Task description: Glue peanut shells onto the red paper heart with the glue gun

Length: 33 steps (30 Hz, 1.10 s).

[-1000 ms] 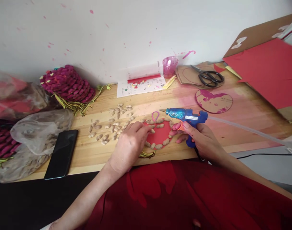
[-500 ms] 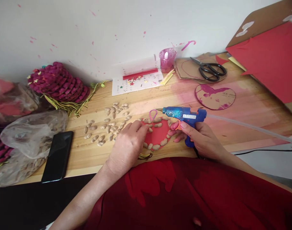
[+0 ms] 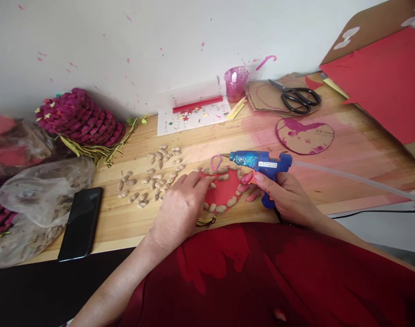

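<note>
A red heart-shaped piece (image 3: 219,193) rimmed with peanuts lies on the table in front of me. My left hand (image 3: 185,200) covers its left side, fingers bent and drawn together at a peanut (image 3: 212,185) inside the rim; its fingertips are partly hidden. In my right hand (image 3: 279,193) is a blue glue gun (image 3: 250,160) with an orange trigger, its nozzle pointing left above the heart's upper edge. By the nozzle tip a pink loop (image 3: 216,162) sticks out from the heart's top. Loose peanuts (image 3: 159,183) lie scattered left of my left hand.
At the left are a black phone (image 3: 81,223), plastic bags (image 3: 46,190) and a stack of magenta peanut-covered pieces (image 3: 81,118). Toward the wall stand a pink cup (image 3: 236,84), scissors (image 3: 299,97) on cardboard, and a cardboard heart (image 3: 305,136). Red sheets (image 3: 387,86) lie right.
The whole view has shifted slightly. Both hands, the glue gun and the peanuts keep nearly the same places relative to each other.
</note>
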### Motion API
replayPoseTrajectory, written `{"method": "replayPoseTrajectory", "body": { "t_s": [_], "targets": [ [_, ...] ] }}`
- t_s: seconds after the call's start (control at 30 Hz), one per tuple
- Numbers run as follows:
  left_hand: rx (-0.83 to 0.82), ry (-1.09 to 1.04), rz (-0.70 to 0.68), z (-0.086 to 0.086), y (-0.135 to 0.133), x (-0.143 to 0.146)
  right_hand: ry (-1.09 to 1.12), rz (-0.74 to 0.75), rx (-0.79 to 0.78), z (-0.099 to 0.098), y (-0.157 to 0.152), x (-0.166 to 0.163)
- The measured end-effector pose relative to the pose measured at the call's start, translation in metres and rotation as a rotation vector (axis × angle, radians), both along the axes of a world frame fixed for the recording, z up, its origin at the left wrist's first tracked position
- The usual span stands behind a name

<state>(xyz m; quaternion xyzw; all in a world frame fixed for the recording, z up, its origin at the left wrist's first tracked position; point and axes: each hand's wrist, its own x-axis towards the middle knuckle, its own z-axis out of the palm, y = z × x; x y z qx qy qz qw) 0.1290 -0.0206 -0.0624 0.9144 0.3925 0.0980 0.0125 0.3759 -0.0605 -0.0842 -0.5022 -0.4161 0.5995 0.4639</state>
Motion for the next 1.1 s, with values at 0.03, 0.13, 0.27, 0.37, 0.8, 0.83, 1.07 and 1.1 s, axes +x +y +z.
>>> {"method": "replayPoseTrajectory", "body": {
  "t_s": [0.03,0.13,0.27,0.37,0.8,0.83,1.07,1.1],
  "targets": [
    [-0.001,0.001,0.001,-0.0001,0.0001,0.0,0.001,0.0,0.002,0.0002,0.0001,-0.0002],
    [-0.001,0.006,0.002,-0.0001,0.0004,0.0005,0.004,0.001,0.007,0.0011,0.0002,-0.0008],
    [0.008,0.015,0.004,0.0001,0.0001,0.0014,0.0,0.009,0.001,0.0018,0.0,-0.0009],
    [0.01,0.021,0.01,0.0001,0.0002,0.002,-0.002,0.004,-0.002,0.0022,0.0,-0.0003],
    [0.002,0.012,0.012,0.0014,-0.0002,0.0032,-0.009,0.01,0.001,0.0007,-0.001,-0.0003],
    [0.001,0.012,0.012,0.0015,-0.0002,0.0033,-0.01,0.01,0.0,0.0006,-0.0011,-0.0003],
    [-0.003,0.013,0.008,0.0004,0.0005,0.0028,-0.009,0.008,0.002,0.0022,-0.0003,-0.0004],
    [-0.004,0.012,0.01,0.0003,0.0005,0.0029,-0.013,0.009,-0.001,0.0024,-0.0003,-0.0003]
  ]
}}
